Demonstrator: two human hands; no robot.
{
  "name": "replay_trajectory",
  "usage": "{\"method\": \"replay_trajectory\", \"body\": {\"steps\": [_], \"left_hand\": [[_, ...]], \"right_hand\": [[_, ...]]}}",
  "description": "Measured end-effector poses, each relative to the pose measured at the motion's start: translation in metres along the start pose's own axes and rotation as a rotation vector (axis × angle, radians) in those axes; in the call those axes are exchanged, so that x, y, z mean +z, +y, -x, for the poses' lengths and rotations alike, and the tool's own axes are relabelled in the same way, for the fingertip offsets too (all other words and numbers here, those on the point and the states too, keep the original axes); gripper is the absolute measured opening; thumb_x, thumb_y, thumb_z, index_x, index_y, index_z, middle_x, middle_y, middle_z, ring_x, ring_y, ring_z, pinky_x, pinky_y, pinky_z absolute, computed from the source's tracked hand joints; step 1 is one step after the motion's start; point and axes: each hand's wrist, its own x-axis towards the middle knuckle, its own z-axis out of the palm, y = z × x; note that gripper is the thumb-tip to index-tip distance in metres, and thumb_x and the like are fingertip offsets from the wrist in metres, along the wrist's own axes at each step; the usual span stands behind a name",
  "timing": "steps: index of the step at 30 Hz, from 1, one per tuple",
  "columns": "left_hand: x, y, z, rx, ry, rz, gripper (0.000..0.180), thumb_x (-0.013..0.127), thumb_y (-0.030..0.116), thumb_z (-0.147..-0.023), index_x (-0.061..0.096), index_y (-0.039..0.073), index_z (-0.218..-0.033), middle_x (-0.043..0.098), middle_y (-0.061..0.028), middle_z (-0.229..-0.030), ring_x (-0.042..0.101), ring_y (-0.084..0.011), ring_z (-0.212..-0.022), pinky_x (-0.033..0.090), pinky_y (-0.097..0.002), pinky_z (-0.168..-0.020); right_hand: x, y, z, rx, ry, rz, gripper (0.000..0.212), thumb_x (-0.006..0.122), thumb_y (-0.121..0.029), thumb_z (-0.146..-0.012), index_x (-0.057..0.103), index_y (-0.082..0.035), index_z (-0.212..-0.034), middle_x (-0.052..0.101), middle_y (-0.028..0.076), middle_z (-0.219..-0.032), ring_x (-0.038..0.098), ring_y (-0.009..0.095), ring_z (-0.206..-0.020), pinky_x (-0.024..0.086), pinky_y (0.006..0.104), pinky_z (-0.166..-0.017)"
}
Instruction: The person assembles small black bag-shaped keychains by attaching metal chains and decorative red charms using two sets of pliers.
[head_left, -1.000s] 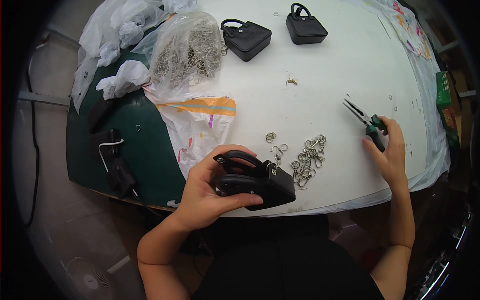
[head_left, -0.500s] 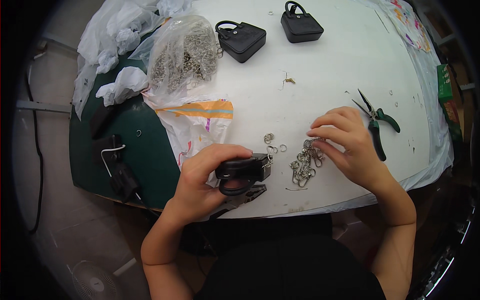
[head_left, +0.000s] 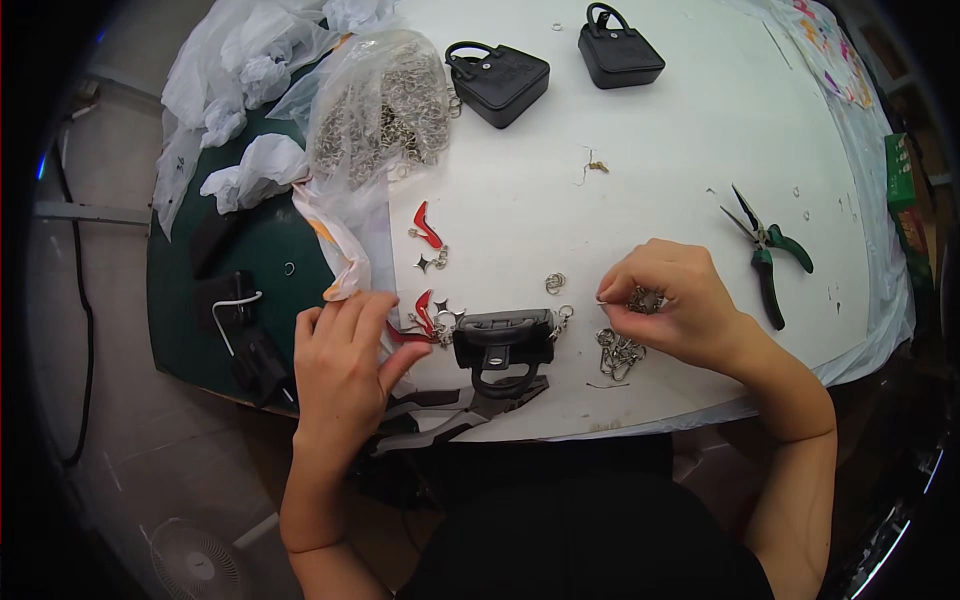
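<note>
A small black handbag point(head_left: 503, 340) sits on the table near its front edge, its handle toward me and a silver ring chain at its right end. Left of it, my left hand point(head_left: 345, 350) has its thumb spread, with fingertips against a printed plastic bag point(head_left: 345, 265). Red high-heel charms point(head_left: 427, 226) with star-shaped metal charms point(head_left: 441, 262) lie beside that bag; more lie by my thumb. My right hand point(head_left: 670, 300) pinches a small silver metal piece point(head_left: 602, 301) whose shape is mostly hidden. Silver snap hooks point(head_left: 620, 355) are piled just below it.
Grey-handled pliers point(head_left: 470, 408) rest at the front edge, partly under the handbag. Green-handled needle-nose pliers point(head_left: 768, 250) lie to the right. Loose rings point(head_left: 555, 283) are mid-table. Farther back are a clear bag of metal hardware point(head_left: 385, 110) and two black mini handbags point(head_left: 500, 85).
My left hand has let go of the black handbag and moved left. The printed plastic bag is pushed back leftward, uncovering the red heel charms. My right hand has lifted from the snap hooks.
</note>
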Motion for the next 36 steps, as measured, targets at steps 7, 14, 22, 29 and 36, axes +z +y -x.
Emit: {"method": "replay_trajectory", "body": {"steps": [7, 14, 22, 29, 36], "left_hand": [[0.01, -0.004, -0.007, -0.276, 0.118, 0.328, 0.022, 0.075, 0.007, -0.081, 0.067, 0.001, -0.101, 0.068, -0.0115, -0.098, 0.063, -0.0272, -0.087, 0.047, -0.0388, -0.079], [0.037, -0.032, -0.069, 0.177, 0.073, 0.331, 0.031, 0.075, 0.006, -0.077, 0.068, 0.003, -0.108, 0.067, -0.0059, -0.112, 0.057, -0.0273, -0.112, 0.046, -0.0394, -0.096], [0.017, -0.042, -0.083, -0.02, -0.327, 0.377, 0.023, 0.079, 0.012, -0.075, 0.062, 0.001, -0.086, 0.067, -0.0066, -0.092, 0.059, -0.02, -0.091, 0.046, -0.0343, -0.078], [0.008, -0.029, -0.07, -0.288, -0.237, 1.269, 0.02, 0.077, -0.003, -0.077, 0.057, 0.002, -0.077, 0.072, -0.0166, -0.092, 0.07, -0.0164, -0.083, 0.056, -0.0283, -0.076], [-0.013, -0.004, -0.068, -0.296, -0.164, 1.551, 0.023, 0.071, -0.01, -0.078, 0.052, 0.003, -0.077, 0.071, -0.0272, -0.093, 0.074, -0.0232, -0.079, 0.061, -0.0321, -0.073]], "right_hand": [[-0.003, -0.012, 0.0, 0.205, -0.127, -0.154, 0.009, 0.069, 0.002, -0.073, 0.06, -0.001, -0.075, 0.062, 0.006, -0.064, 0.06, 0.013, -0.054, 0.046, 0.0265, -0.051], [0.002, -0.019, -0.009, 0.235, -0.114, -0.182, 0.009, 0.067, 0.003, -0.074, 0.06, -0.001, -0.076, 0.062, 0.004, -0.065, 0.058, 0.009, -0.053, 0.043, 0.0249, -0.049], [0.003, -0.009, -0.007, 0.241, -0.114, -0.331, 0.006, 0.071, 0.003, -0.082, 0.071, -0.002, -0.085, 0.072, 0.004, -0.072, 0.062, 0.008, -0.057, 0.049, 0.0214, -0.055], [-0.006, -0.018, -0.015, 0.13, -0.064, -0.375, 0.009, 0.074, 0.001, -0.083, 0.074, 0.001, -0.091, 0.074, 0.007, -0.085, 0.067, 0.009, -0.072, 0.053, 0.0212, -0.067], [-0.005, -0.043, -0.034, 0.268, -0.045, -0.717, 0.009, 0.074, 0.0, -0.084, 0.074, 0.001, -0.093, 0.073, 0.006, -0.087, 0.068, 0.009, -0.079, 0.055, 0.0225, -0.073]]}}
